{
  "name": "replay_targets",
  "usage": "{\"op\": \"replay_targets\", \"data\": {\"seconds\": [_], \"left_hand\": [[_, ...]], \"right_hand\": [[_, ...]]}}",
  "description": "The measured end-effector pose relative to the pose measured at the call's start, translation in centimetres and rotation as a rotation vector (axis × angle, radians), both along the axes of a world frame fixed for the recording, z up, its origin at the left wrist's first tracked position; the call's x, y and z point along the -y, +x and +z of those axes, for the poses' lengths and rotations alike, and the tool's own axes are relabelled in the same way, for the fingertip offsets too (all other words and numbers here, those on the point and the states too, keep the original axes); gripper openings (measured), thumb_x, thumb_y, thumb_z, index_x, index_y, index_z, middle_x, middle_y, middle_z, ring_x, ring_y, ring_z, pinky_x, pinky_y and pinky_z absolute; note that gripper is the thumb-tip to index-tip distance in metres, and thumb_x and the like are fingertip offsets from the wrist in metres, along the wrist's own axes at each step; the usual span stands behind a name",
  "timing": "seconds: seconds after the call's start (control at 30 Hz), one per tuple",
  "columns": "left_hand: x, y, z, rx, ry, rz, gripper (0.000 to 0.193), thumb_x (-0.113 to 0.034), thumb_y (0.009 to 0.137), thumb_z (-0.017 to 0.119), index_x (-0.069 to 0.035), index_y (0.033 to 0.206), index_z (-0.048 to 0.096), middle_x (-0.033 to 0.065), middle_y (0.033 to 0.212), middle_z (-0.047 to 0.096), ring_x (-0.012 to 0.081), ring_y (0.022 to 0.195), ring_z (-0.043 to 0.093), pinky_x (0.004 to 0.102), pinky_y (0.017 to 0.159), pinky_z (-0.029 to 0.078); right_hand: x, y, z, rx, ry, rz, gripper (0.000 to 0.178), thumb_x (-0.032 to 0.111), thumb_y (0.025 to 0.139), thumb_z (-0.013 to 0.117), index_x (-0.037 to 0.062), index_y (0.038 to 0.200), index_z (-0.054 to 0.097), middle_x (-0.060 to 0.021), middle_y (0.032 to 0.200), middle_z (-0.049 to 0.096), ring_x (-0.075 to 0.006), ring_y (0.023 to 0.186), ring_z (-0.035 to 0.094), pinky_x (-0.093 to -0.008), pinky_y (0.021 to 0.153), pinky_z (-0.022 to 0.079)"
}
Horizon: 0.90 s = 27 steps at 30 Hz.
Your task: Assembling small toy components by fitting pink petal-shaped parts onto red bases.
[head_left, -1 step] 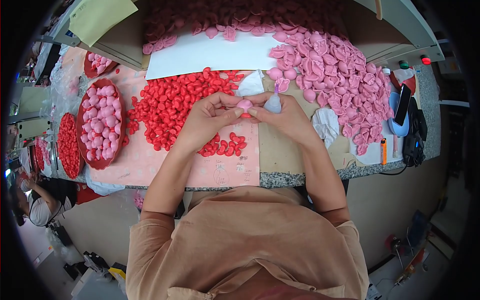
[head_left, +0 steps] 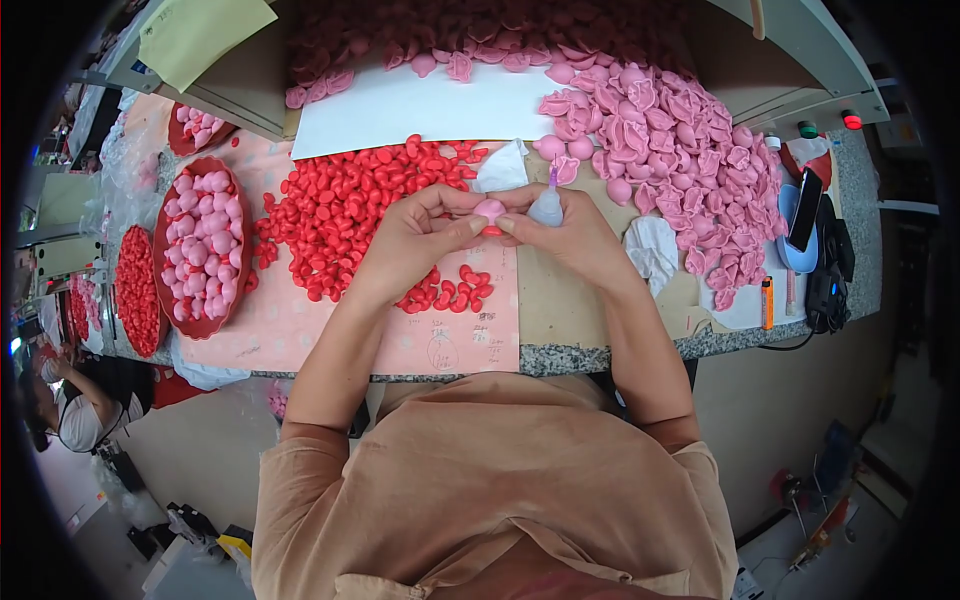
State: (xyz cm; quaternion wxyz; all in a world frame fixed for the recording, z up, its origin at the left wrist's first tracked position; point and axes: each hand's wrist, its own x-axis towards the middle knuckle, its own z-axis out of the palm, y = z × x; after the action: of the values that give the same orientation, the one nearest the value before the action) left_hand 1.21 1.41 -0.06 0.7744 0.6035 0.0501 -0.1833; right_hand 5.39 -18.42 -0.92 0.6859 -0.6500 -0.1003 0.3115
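Your left hand (head_left: 415, 240) is pinching a small pink piece (head_left: 489, 209) between its fingertips, above the desk (head_left: 560, 310) and the pile of red pieces (head_left: 350, 215). Your right hand (head_left: 575, 235) is gripping a small squeeze bottle (head_left: 547, 205) upright, its tip just beside that piece. Pink shells (head_left: 680, 150) are lying to your right.

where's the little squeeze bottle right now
In the head view the small squeeze bottle is in the right hand, just right of centre, beside the pink piece pinched between both hands, above the red pieces.
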Motion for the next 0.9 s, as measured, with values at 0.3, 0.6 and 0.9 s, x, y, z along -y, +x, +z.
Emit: {"op": "replay_targets", "data": {"seconds": [0.3,0.6,0.9], "left_hand": [[0.10,-0.12,-0.01,0.004,-0.012,0.017,0.021,-0.004,0.086,0.061,0.001,0.106,0.057,0.0073,0.104,0.061,0.0122,0.093,0.060,0.0267,0.082,0.051],[0.22,-0.12,0.25,0.007,-0.009,0.030,0.021,-0.007,0.086,0.062,0.003,0.104,0.057,0.0059,0.100,0.061,0.0095,0.088,0.060,0.0230,0.078,0.051],[0.06,-0.10,0.05,0.006,0.009,0.004,0.021,-0.002,0.086,0.059,0.001,0.107,0.056,0.0091,0.105,0.062,0.0150,0.096,0.061,0.0301,0.085,0.052]], "right_hand": [[0.07,0.00,0.28,0.008,0.000,0.018,0.028,0.010,0.086,0.062,-0.0055,0.109,0.059,-0.0093,0.101,0.064,-0.0133,0.089,0.061,-0.0266,0.078,0.052],[-0.07,-0.19,0.11,0.020,0.015,-0.019,0.027,0.013,0.083,0.064,-0.0007,0.106,0.064,-0.0024,0.086,0.064,-0.0062,0.076,0.057,-0.0214,0.069,0.047],[-0.14,-0.20,0.37,0.003,0.052,-0.015,0.028,0.012,0.084,0.063,-0.0027,0.107,0.063,-0.0062,0.093,0.065,-0.0095,0.082,0.061,-0.0239,0.074,0.051]]}}
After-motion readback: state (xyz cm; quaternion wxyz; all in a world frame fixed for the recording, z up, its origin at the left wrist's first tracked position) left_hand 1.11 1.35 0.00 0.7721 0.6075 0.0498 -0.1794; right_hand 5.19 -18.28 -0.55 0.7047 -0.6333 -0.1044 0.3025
